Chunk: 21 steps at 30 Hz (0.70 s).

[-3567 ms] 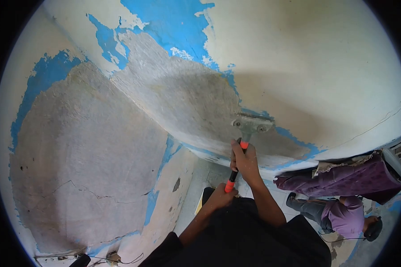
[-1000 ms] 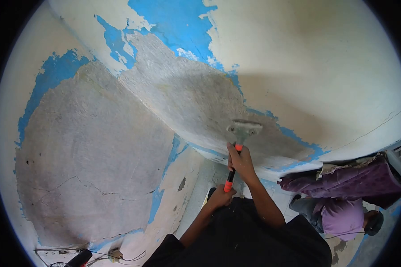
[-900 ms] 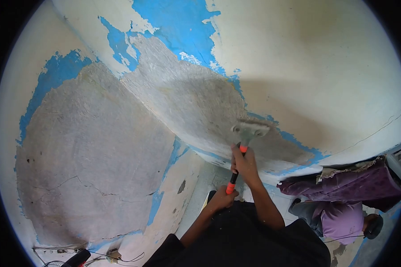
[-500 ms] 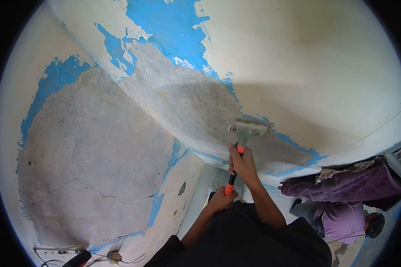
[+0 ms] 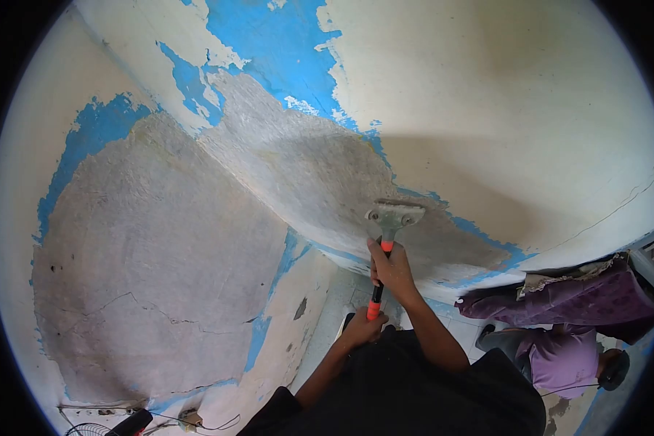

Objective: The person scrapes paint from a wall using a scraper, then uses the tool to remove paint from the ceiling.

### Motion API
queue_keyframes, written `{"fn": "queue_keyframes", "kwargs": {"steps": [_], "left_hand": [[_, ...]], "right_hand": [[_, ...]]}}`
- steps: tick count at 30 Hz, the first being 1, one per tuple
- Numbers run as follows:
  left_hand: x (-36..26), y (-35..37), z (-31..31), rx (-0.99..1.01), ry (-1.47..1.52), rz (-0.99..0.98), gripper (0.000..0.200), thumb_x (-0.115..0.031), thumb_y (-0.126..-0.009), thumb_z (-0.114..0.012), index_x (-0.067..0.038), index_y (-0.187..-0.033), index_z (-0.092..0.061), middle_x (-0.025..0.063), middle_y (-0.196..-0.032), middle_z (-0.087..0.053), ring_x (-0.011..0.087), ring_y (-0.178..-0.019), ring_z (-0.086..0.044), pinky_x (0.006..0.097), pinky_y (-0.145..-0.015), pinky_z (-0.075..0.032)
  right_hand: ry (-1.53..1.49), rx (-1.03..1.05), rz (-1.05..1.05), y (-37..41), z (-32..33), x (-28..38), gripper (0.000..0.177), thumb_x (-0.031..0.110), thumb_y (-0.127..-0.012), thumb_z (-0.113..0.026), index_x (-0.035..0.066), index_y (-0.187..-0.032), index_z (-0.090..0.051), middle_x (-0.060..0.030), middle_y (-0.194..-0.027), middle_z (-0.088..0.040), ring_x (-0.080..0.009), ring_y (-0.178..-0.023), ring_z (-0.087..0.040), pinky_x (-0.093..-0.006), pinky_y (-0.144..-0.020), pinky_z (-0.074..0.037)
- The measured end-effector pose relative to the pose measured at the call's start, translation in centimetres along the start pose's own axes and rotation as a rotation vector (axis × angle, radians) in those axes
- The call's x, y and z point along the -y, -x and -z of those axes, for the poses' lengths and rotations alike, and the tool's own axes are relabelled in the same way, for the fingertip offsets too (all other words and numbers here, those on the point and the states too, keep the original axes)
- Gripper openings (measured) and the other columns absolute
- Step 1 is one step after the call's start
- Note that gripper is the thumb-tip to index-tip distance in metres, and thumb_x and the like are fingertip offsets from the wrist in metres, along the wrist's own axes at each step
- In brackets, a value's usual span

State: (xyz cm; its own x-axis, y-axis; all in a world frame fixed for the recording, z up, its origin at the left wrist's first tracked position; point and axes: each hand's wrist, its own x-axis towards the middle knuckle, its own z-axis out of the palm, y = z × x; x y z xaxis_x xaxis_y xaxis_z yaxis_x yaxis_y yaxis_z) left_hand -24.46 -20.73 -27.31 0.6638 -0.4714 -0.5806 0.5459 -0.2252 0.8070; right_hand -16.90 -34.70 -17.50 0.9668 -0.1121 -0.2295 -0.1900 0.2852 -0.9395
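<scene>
A long-handled scraper (image 5: pixel 394 215) has a wide head, a black shaft and orange grips. Its blade rests at the grey bare patch (image 5: pixel 305 167) of the wall, below a ragged blue paint edge. My right hand (image 5: pixel 391 267) is wrapped round the upper part of the handle, just under the head. Lower down, my left hand (image 5: pixel 363 327) closes round the handle's bottom end by the orange grip. Cream paint (image 5: pixel 516 109) covers the wall above and to the right of the patch.
At the right, a person in a purple shirt (image 5: pixel 563 360) is beside a purple cloth-covered bundle (image 5: pixel 574 301). A second grey patch (image 5: pixel 160 254) with cracks fills the left wall. Cables and a black object (image 5: pixel 129 424) are at the bottom left.
The scraper head has moved a little to the left and slightly down along the wall. My right hand has shifted left with it, while my left hand has barely moved.
</scene>
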Motion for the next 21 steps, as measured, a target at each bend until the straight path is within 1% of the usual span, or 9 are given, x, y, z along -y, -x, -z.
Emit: {"fn": "queue_keyframes", "kwargs": {"steps": [3, 6, 9, 11, 12, 15, 18, 21], "left_hand": [[0.4, -0.7, 0.0, 0.017, 0.028, 0.033, 0.029, -0.02, -0.086, -0.061, -0.005, -0.064, -0.051, 0.0034, -0.051, -0.05, 0.0138, -0.04, -0.048, 0.0293, -0.04, -0.035], [-3.2, 0.8, -1.1, 0.059, 0.059, 0.003, 0.029, -0.018, -0.086, -0.061, -0.005, -0.063, -0.05, 0.0033, -0.05, -0.049, 0.0138, -0.04, -0.048, 0.0293, -0.04, -0.036], [-2.3, 0.6, -1.2, 0.031, -0.005, -0.036, 0.03, -0.018, -0.087, -0.061, -0.006, -0.062, -0.049, 0.0035, -0.05, -0.049, 0.0139, -0.041, -0.049, 0.0292, -0.04, -0.037], [0.0, -0.5, -0.8, 0.002, 0.0, 0.005, 0.029, -0.019, -0.086, -0.061, -0.006, -0.063, -0.05, 0.0038, -0.05, -0.049, 0.0141, -0.041, -0.049, 0.0291, -0.04, -0.037], [-0.3, -0.5, -0.9, -0.011, 0.001, 0.028, 0.029, -0.019, -0.086, -0.061, -0.005, -0.063, -0.05, 0.0039, -0.05, -0.05, 0.0142, -0.041, -0.05, 0.0291, -0.04, -0.037], [-1.5, 0.6, -1.1, 0.017, 0.017, 0.022, 0.03, -0.02, -0.086, -0.061, -0.006, -0.063, -0.05, 0.0039, -0.051, -0.05, 0.0145, -0.041, -0.05, 0.0289, -0.041, -0.038], [-2.0, 1.4, -0.9, -0.022, -0.008, 0.013, 0.03, -0.021, -0.086, -0.062, -0.006, -0.063, -0.05, 0.0031, -0.051, -0.049, 0.014, -0.041, -0.049, 0.0288, -0.041, -0.038], [-0.3, 1.0, -0.7, -0.039, 0.012, 0.048, 0.029, -0.019, -0.089, -0.061, -0.005, -0.067, -0.05, 0.0035, -0.051, -0.049, 0.0136, -0.04, -0.045, 0.029, -0.04, -0.035]], "right_hand": [[0.004, -0.02, -0.024, -0.4, 0.1, -1.2, 0.036, 0.026, -0.097, -0.057, 0.007, -0.069, -0.044, 0.0003, -0.053, -0.042, -0.0095, -0.039, -0.042, -0.0275, -0.037, -0.035], [0.009, 0.038, 0.044, 0.4, 0.1, 2.6, 0.036, 0.027, -0.097, -0.057, 0.007, -0.069, -0.044, -0.0002, -0.053, -0.043, -0.0099, -0.039, -0.042, -0.0276, -0.037, -0.035], [-0.008, 0.06, 0.03, 0.3, 0.3, 2.2, 0.037, 0.027, -0.097, -0.057, 0.006, -0.069, -0.044, -0.0006, -0.052, -0.043, -0.0102, -0.039, -0.042, -0.0276, -0.036, -0.034], [0.018, 0.032, -0.005, -0.3, 0.5, -0.4, 0.038, 0.027, -0.097, -0.057, 0.006, -0.068, -0.044, -0.0008, -0.052, -0.043, -0.0103, -0.039, -0.042, -0.0279, -0.036, -0.034], [0.028, 0.016, -0.023, -0.4, 0.3, -0.6, 0.038, 0.028, -0.097, -0.057, 0.006, -0.068, -0.044, -0.0009, -0.052, -0.043, -0.0103, -0.039, -0.042, -0.028, -0.036, -0.035], [0.002, 0.042, 0.027, 0.3, 0.6, 0.7, 0.038, 0.028, -0.096, -0.058, 0.006, -0.068, -0.045, -0.0013, -0.053, -0.044, -0.0106, -0.039, -0.043, -0.0283, -0.036, -0.035], [-0.077, 0.058, -0.046, 0.6, 0.2, 2.2, 0.038, 0.028, -0.096, -0.058, 0.006, -0.069, -0.045, -0.0011, -0.054, -0.044, -0.0108, -0.039, -0.042, -0.0284, -0.036, -0.035], [-0.014, 0.034, -0.031, 0.1, 0.1, -0.5, 0.037, 0.028, -0.096, -0.058, 0.007, -0.068, -0.044, -0.0001, -0.053, -0.042, -0.01, -0.04, -0.042, -0.028, -0.037, -0.035]]}}
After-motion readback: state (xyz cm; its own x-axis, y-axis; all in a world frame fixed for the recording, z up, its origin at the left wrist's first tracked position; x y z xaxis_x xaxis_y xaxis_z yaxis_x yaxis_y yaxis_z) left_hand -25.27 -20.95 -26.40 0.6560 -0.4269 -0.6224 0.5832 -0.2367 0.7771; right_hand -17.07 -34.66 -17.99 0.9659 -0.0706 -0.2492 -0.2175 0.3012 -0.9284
